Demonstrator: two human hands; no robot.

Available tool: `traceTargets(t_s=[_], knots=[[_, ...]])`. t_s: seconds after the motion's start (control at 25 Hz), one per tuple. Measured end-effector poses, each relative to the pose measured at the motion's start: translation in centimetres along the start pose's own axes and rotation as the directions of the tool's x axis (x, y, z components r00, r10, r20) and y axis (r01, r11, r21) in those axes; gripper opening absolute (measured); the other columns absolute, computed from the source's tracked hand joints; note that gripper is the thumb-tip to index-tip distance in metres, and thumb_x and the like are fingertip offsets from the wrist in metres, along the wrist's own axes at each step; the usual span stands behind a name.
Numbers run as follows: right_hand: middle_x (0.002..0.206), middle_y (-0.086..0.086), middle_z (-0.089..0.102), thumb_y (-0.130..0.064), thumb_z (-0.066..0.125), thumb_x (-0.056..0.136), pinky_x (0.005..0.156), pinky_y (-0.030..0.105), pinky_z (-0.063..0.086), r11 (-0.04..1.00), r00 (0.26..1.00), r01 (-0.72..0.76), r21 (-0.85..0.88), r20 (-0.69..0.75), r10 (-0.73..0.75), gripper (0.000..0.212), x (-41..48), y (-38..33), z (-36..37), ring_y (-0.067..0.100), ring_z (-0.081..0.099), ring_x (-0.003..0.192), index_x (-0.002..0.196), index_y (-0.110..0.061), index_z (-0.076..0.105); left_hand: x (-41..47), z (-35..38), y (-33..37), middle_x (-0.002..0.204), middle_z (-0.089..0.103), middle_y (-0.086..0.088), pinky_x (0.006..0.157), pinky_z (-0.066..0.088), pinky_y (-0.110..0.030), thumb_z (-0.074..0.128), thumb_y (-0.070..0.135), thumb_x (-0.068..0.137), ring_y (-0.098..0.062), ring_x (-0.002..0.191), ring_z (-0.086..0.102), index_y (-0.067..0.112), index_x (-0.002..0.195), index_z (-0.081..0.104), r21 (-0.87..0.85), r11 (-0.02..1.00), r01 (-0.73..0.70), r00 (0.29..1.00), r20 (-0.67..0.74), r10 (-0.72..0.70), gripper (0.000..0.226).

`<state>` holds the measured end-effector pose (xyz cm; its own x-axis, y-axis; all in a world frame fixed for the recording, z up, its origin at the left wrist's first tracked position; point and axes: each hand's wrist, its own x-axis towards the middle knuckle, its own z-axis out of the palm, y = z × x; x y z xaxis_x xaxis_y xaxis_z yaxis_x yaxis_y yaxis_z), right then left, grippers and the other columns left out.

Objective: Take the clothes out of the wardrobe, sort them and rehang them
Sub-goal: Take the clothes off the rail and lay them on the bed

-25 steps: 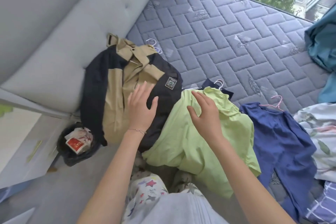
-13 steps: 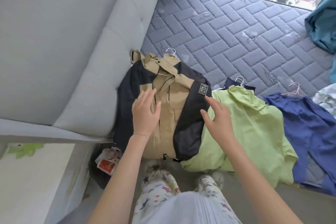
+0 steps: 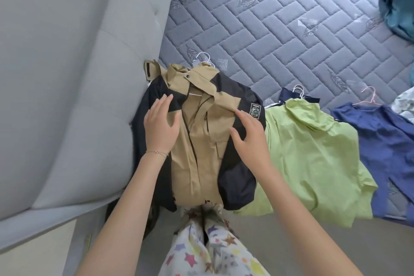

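A tan and black jacket (image 3: 202,154) lies on its white hanger (image 3: 202,56) at the near left corner of the quilted grey mattress (image 3: 280,29). My left hand (image 3: 160,126) rests flat on the jacket's left shoulder, fingers straight. Over the right chest, by the sleeve badge, my right hand (image 3: 248,136) lies with fingers spread and relaxed. To the right a lime green shirt (image 3: 311,157) lies over a navy garment (image 3: 289,94) on a white hanger. Further right is a blue garment (image 3: 385,152) on a pink hanger (image 3: 367,97).
A padded grey headboard (image 3: 78,74) rises along the left, touching the jacket's sleeve. Teal fabric (image 3: 396,6) is bunched at the far right, floral bedding (image 3: 405,103) below it. My legs in star-print trousers (image 3: 208,246) stand against the bed's near edge.
My right hand has moved left from the lime green shirt onto the jacket's right side. My left hand slid up toward the jacket's left shoulder. The camera has shifted left and closer.
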<state>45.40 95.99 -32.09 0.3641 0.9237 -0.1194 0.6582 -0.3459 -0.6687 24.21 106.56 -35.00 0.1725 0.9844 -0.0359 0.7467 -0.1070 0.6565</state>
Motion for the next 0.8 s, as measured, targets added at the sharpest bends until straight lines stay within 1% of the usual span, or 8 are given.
traceTargets(t_s=[0.08,0.24,0.32,0.44,0.56,0.68,0.76,0.8], knots=[[0.142,-0.003,0.050,-0.024,0.062,0.092,0.114,0.035,0.031,1.000,0.999,-0.023,0.009,0.027,0.023,0.051,2.0,1.0,1.9,0.013,0.040,0.134,0.141,-0.020,0.048,2.1,1.7,-1.5,0.152,0.039,-0.005,0.117,0.024,-0.047,0.053,0.030,0.096,-0.023,0.144,0.028,0.017,0.147,0.037,0.041,0.999,0.031,0.999,0.039,-0.033,0.055],[0.141,-0.001,0.051,-0.028,0.061,0.093,0.114,0.034,0.031,0.999,0.997,-0.045,0.005,0.063,0.044,0.052,8.4,5.6,7.3,0.015,0.041,0.133,0.142,-0.018,0.047,8.2,7.4,-6.3,0.159,0.024,-0.009,0.118,0.015,-0.049,0.049,0.037,0.098,-0.027,0.148,0.015,0.022,0.152,0.024,0.213,0.976,0.054,0.989,0.123,-0.081,0.061],[0.145,0.000,0.047,-0.032,0.059,0.094,0.115,0.036,0.028,0.999,0.998,-0.036,-0.019,0.052,0.037,0.053,12.3,7.4,9.5,0.016,0.037,0.136,0.144,-0.018,0.045,10.9,9.8,-8.1,0.159,0.023,-0.007,0.119,0.011,-0.049,0.045,0.038,0.099,-0.025,0.148,0.012,0.022,0.153,0.022,0.236,0.971,0.033,0.991,0.121,-0.063,0.061],[0.152,0.002,0.038,-0.040,0.053,0.096,0.119,0.041,0.019,0.993,0.999,0.003,-0.114,0.054,0.003,0.057,17.8,9.6,12.2,0.019,0.025,0.144,0.147,-0.019,0.039,15.0,12.2,-10.5,0.159,0.024,-0.008,0.119,0.005,-0.045,0.043,0.038,0.100,-0.024,0.149,0.011,0.020,0.153,0.021,0.234,0.972,-0.020,0.995,0.102,-0.004,0.060],[0.157,0.003,0.029,-0.044,0.045,0.099,0.121,0.042,0.010,0.974,0.994,0.079,-0.210,0.089,-0.061,0.054,21.6,10.8,14.1,0.023,0.015,0.148,0.148,-0.023,0.037,18.2,13.2,-12.7,0.152,0.033,-0.015,0.119,0.006,-0.047,0.042,0.039,0.100,-0.031,0.145,0.021,0.016,0.153,0.022,0.304,0.950,-0.069,0.997,0.065,0.052,0.061],[0.160,0.002,0.022,-0.053,0.036,0.099,0.121,0.043,0.004,0.976,0.992,0.012,-0.215,0.125,0.015,0.058,23.6,11.6,15.2,0.022,0.010,0.149,0.151,-0.028,0.028,19.5,13.7,-13.5,0.138,0.048,-0.018,0.116,0.012,-0.048,0.040,0.046,0.099,-0.034,0.132,0.038,0.016,0.154,0.014,0.350,0.929,-0.122,0.993,0.034,0.117,0.067],[0.160,0.001,0.021,-0.059,0.032,0.097,0.121,0.046,0.002,0.974,0.985,-0.048,-0.223,0.152,0.084,0.064,24.4,12.1,15.7,0.021,0.009,0.149,0.153,-0.029,0.023,19.9,13.4,-13.7,0.143,0.045,-0.018,0.116,0.013,-0.045,0.039,0.050,0.099,-0.034,0.132,0.040,0.013,0.154,0.007,0.346,0.936,-0.064,0.998,0.036,0.055,0.074],[0.160,0.001,0.021,-0.062,0.030,0.096,0.121,0.046,0.001,0.969,0.981,-0.070,-0.236,0.160,0.109,0.066,24.6,12.5,15.8,0.021,0.010,0.149,0.153,-0.028,0.022,20.2,13.2,-13.7,0.145,0.043,-0.019,0.115,0.017,-0.045,0.038,0.051,0.099,-0.035,0.131,0.042,0.009,0.153,0.011,0.357,0.934,-0.028,0.999,0.037,0.016,0.074]])
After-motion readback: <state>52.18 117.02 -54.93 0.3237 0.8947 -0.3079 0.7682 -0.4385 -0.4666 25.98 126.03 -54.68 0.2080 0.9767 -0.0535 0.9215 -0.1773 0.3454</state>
